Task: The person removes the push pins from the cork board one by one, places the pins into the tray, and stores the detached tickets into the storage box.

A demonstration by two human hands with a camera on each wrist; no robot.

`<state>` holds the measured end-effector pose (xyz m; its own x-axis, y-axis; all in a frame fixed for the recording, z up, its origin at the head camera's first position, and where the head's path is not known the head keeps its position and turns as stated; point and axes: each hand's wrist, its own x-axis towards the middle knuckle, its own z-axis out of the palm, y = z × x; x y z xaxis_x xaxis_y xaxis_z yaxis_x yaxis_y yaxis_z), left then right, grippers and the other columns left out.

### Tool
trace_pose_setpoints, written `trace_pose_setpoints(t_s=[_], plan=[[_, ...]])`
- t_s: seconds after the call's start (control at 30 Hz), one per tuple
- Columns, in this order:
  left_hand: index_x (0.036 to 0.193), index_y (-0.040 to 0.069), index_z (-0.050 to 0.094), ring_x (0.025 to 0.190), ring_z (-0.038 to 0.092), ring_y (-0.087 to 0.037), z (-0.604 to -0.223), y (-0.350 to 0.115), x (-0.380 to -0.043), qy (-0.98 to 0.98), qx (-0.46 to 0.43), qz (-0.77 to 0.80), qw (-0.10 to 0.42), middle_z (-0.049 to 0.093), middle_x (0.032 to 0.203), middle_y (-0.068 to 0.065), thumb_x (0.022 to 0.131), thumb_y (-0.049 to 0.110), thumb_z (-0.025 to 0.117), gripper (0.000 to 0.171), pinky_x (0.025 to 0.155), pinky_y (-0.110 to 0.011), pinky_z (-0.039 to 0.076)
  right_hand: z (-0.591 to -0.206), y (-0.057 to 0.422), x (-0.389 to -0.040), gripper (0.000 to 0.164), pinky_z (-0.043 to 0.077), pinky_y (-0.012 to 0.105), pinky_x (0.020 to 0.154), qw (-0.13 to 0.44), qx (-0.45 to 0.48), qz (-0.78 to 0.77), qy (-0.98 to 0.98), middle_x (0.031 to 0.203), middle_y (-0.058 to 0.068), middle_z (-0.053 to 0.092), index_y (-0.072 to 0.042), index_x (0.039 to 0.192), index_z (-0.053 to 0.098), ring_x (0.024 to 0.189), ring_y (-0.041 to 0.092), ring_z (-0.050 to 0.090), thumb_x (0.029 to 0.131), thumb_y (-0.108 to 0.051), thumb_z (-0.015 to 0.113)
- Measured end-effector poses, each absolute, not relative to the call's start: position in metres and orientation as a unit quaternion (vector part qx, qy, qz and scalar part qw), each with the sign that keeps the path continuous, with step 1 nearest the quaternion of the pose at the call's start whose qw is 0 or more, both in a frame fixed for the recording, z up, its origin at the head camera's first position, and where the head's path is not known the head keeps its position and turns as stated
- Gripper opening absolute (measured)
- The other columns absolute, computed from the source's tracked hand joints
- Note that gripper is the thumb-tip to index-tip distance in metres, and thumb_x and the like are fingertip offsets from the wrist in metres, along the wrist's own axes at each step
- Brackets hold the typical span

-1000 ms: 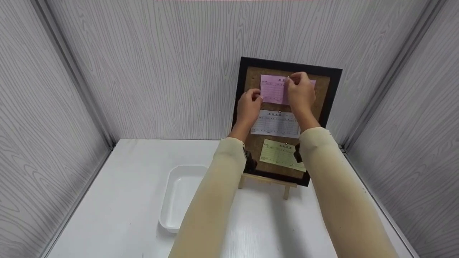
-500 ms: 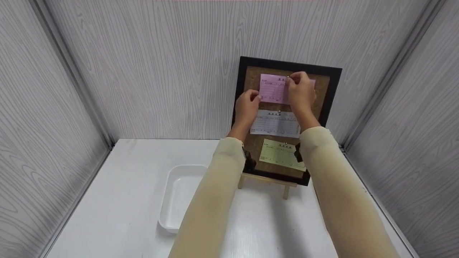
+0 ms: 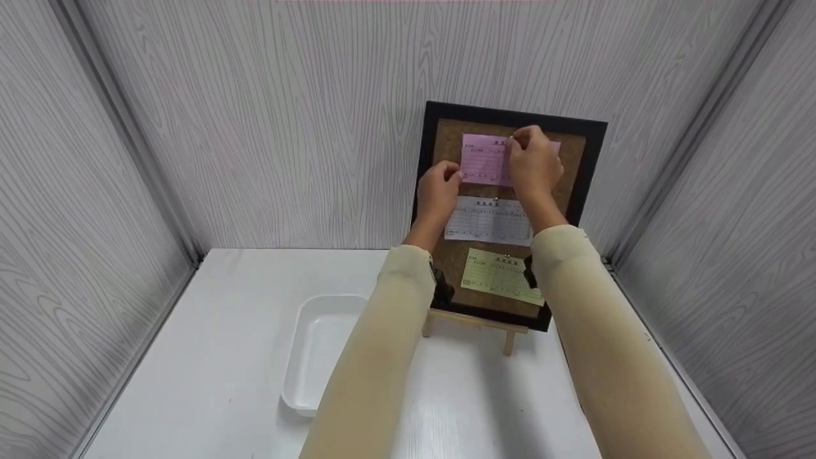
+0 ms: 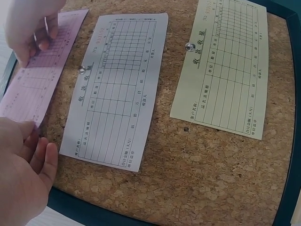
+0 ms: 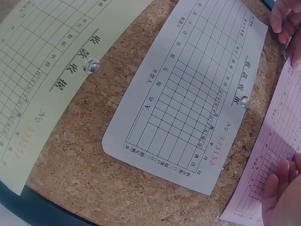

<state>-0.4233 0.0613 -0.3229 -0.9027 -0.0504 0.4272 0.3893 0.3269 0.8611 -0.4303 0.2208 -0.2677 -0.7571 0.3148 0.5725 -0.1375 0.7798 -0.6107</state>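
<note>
On the upper part of a cork board (image 3: pixel 446 268), a pink receipt slip (image 3: pixel 481 159) lies between both hands. My left hand (image 3: pixel 438 194) pinches its lower left corner between thumb and fingers. At the slip's top middle, my right hand (image 3: pixel 534 162) pinches a small shiny push pin (image 3: pixel 511 136), mostly covered by the fingertips. Below hangs a white receipt slip (image 4: pixel 115 94), held by a clear push pin (image 4: pixel 82 69) at its top edge. A yellow-green receipt slip (image 4: pixel 225 70) is lowest, with its own clear pin (image 4: pixel 190 46).
The black-framed board leans on a small wooden easel (image 3: pixel 475 320) near the back wall. Left of it, a white tray (image 3: pixel 294 357) stands on the white table (image 3: pixel 210 357), partly hidden by the left sleeve. Grey wood-grain panels (image 3: pixel 287 127) enclose the table.
The left hand has shifted very slightly left at the pink slip's corner. The right hand stays at the slip's top, its fingers barely moved.
</note>
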Motion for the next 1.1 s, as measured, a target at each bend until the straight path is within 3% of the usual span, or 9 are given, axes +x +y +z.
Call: trace_pose_setpoints(t_s=[0.4,0.73,1.1], plan=[[0.115,0.006,0.069,0.089,0.059,-0.013,-0.3245,0.0588,-0.4236,-0.786,-0.105,-0.577,0.195,0.069,0.104,-0.006,0.103,0.017,0.057,0.019,0.077,-0.027,0.049,-0.2684,0.2212,-0.4303,0.022,0.043,0.048,0.093,0.344,-0.043,0.334,-0.876,0.111,0.001,0.072,-0.015,0.113,0.068,0.099,0.019,0.064,0.102,-0.032,0.060],[0.118,0.007,0.067,0.095,0.060,-0.013,-0.3227,0.0560,-0.4214,-0.796,-0.102,-0.568,0.185,0.069,0.109,-0.004,0.104,0.017,0.056,0.020,0.083,-0.029,0.050,-0.2691,0.2194,-0.4288,0.021,0.044,0.046,0.089,0.350,-0.035,0.337,-0.873,0.107,0.002,0.072,-0.014,0.110,0.069,0.095,0.019,0.064,0.102,-0.031,0.061],[0.118,0.008,0.067,0.094,0.061,-0.013,-0.3220,0.0542,-0.4190,-0.790,-0.110,-0.574,0.184,0.069,0.109,-0.004,0.104,0.018,0.056,0.020,0.081,-0.029,0.050,-0.2704,0.2153,-0.4284,0.023,0.048,0.053,0.091,0.381,-0.027,0.286,-0.879,0.118,0.008,0.065,-0.011,0.113,0.070,0.106,0.030,0.065,0.100,-0.028,0.061]])
